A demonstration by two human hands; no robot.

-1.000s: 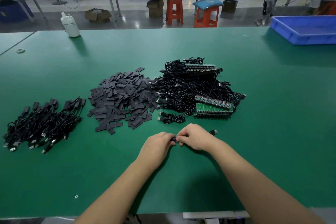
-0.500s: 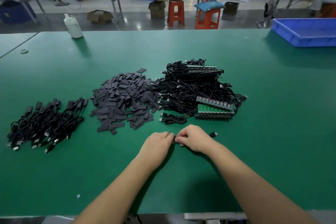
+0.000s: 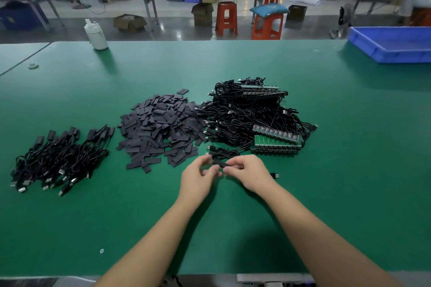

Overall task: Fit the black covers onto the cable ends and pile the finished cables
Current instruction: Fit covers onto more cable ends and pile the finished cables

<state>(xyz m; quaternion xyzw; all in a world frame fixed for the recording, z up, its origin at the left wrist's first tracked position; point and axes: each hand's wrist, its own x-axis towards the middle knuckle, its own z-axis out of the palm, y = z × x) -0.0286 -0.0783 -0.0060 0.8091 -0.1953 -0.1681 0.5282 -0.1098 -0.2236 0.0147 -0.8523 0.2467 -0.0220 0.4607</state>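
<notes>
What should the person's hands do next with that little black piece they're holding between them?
Probably pass it left onto the pile of finished black cables. The right hand pinches the small black covered cable end, the cover seems seated, and the left hand has loosened beside it.

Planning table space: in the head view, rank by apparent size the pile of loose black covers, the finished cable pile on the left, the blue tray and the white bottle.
1. Loose black covers and finished cable pile: alike, unranked.
2. Blue tray: cropped and farther, so unsure.
3. White bottle.

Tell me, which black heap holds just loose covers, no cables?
The middle heap: flat black rectangles only. Heaps to its left and right are coiled cables.
</notes>
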